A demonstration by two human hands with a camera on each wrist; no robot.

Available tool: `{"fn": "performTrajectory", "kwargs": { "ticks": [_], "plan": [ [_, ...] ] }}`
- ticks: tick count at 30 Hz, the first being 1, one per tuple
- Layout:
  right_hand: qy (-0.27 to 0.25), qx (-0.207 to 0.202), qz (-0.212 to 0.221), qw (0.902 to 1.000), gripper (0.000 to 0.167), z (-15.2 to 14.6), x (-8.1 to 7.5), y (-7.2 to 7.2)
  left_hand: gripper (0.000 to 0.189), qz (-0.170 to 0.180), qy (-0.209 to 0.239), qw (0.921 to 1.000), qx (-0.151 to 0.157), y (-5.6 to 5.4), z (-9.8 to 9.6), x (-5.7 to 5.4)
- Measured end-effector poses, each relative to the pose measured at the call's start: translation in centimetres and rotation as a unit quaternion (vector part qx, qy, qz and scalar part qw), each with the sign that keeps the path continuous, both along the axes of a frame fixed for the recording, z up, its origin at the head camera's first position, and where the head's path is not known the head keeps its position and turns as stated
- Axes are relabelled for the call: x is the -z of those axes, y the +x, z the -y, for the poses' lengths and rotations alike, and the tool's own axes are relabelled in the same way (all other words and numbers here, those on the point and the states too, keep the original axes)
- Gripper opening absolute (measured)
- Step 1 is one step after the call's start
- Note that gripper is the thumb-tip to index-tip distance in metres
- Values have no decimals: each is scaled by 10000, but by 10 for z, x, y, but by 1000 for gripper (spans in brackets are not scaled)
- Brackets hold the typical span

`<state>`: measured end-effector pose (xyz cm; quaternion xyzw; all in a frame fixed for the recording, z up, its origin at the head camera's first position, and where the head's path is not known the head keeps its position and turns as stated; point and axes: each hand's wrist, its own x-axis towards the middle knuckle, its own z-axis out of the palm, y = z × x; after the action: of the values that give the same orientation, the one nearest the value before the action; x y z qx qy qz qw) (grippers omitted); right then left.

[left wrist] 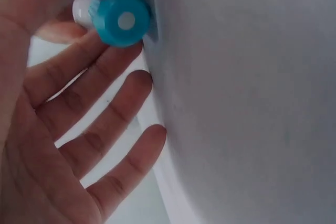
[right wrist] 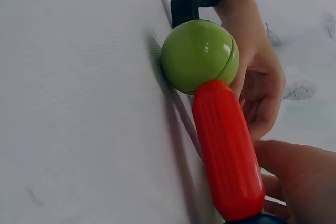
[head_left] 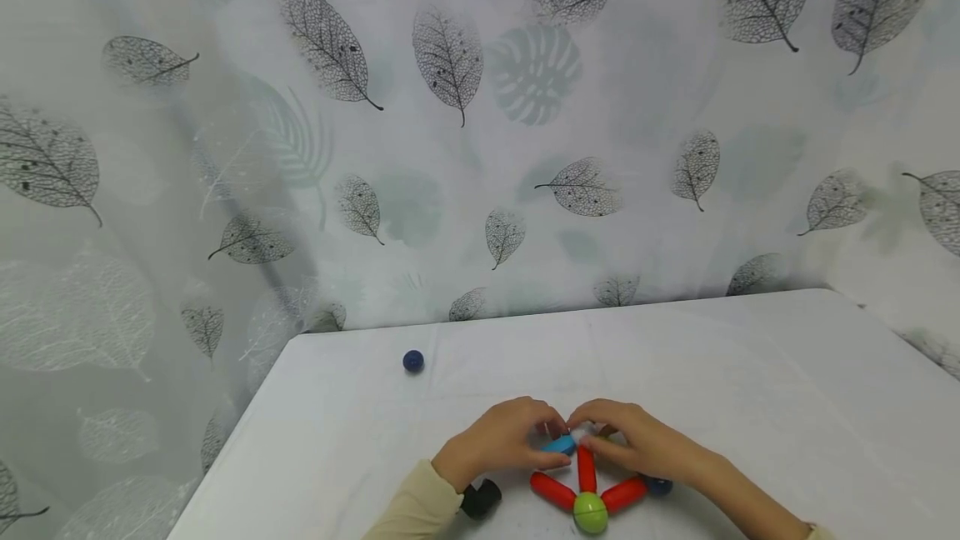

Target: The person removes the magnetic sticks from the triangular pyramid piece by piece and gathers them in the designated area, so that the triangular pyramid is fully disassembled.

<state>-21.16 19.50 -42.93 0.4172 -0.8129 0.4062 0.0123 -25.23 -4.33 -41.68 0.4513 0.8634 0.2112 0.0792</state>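
Note:
My left hand (head_left: 504, 440) pinches a light blue rod (head_left: 558, 445) between thumb and fingers; the rod's round end with a pale dot shows in the left wrist view. Fingertips of my right hand (head_left: 647, 442) are bent around a white ball (head_left: 581, 433) at the rod's other end. Part of a yellow piece (head_left: 604, 437) peeks out under the right fingers. From a green ball (head_left: 590, 513) three red rods (right wrist: 229, 153) fan out, the middle one (head_left: 587, 470) reaching up to the white ball. A dark blue ball (head_left: 659, 485) sits at the right rod's end, partly behind my right wrist.
Another dark blue ball (head_left: 413, 361) lies apart at the back left of the white table (head_left: 337, 440). A black device (head_left: 481, 498) is at my left wrist. Behind the table hangs a leaf-patterned curtain (head_left: 450, 157).

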Motion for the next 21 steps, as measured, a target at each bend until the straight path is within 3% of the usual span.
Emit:
{"fn": "performTrajectory", "kwargs": {
  "ticks": [10,21],
  "plan": [
    [-18,210,151,9997,23,-1,3,-1,34,447,-138,9989,-50,-2,-5,3],
    [-65,87,419,9991,24,-5,5,-5,30,352,39,9990,280,-8,2,6]
  ]
}}
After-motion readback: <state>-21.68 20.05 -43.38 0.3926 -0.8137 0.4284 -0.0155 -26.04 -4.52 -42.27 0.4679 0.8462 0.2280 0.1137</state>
